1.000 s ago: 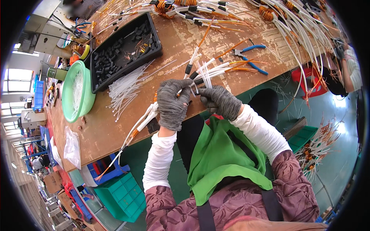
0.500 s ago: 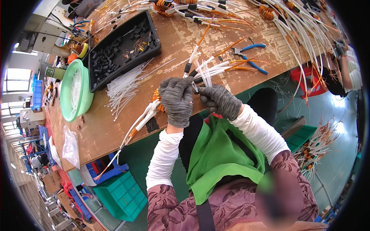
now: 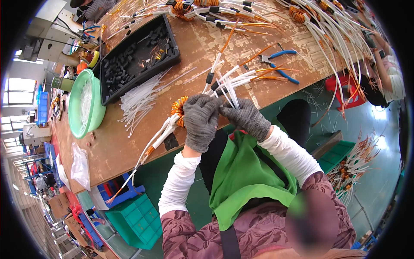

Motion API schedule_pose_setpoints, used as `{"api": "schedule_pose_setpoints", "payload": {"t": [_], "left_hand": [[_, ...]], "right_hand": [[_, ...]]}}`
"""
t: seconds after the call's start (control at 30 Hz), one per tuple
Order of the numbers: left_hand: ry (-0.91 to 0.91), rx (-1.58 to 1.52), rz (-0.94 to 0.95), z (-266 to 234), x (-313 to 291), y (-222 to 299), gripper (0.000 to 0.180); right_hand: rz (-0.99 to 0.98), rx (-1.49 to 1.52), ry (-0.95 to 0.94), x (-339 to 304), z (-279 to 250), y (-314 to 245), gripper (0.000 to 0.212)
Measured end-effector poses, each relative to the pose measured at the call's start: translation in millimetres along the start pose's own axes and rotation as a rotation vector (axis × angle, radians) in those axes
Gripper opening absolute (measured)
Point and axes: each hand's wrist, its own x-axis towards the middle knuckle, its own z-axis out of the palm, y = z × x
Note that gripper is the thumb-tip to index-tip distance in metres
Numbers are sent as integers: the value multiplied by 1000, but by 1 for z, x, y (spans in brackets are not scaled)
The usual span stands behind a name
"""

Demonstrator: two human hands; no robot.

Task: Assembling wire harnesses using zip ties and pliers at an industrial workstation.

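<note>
Both hands wear grey knit gloves and meet at the table's near edge. My left hand (image 3: 202, 121) is closed over the right side of a copper wire coil (image 3: 179, 111); what its fingertips pinch is hidden. White-sleeved leads (image 3: 246, 78) with black sleeves and bare copper ends reach out beyond my hands. Others (image 3: 160, 130) trail to the lower left over the table edge. My right hand (image 3: 250, 118) is closed on several white cable ties (image 3: 231, 94), which stick up from between its thumb and fingers. Its fingertips touch those of my left hand.
Loose cable ties (image 3: 140, 101) lie beside a black tray (image 3: 172, 56) of short black sleeves. A green basin (image 3: 100, 113) stands to its left. Blue-handled cutters (image 3: 282, 65) lie right of the leads. More coils (image 3: 297, 15) fill the far side; another person's arm (image 3: 384, 71) is at right.
My left hand has shifted slightly down and rolled, uncovering more of the coil. Its fingertips have closed up against my right hand, and the cable ties have tilted a little.
</note>
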Motion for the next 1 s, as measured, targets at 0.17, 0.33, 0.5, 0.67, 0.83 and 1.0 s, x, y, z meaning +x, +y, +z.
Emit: {"api": "schedule_pose_setpoints", "payload": {"t": [0.17,0.33,0.5,0.67,0.83,1.0], "left_hand": [[11,144,85,-3,-2,8,26],[17,456,6,12,13,5,16],[-66,416,-95,14,7,-11,22],[-63,-30,-204,-16,11,11,16],[-180,-438,-408,-10,13,29,13],[-23,-529,-518,-8,11,33,11]], "right_hand": [[-4,-135,-14,-4,-1,-6,20],[-333,-176,-101,-14,26,21,22],[-134,-76,-226,-32,23,-3,28],[-56,-1,-118,-37,1,-17,37],[-99,-72,-147,-43,0,-14,36],[-130,-17,-50,-43,-5,-12,37]]}}
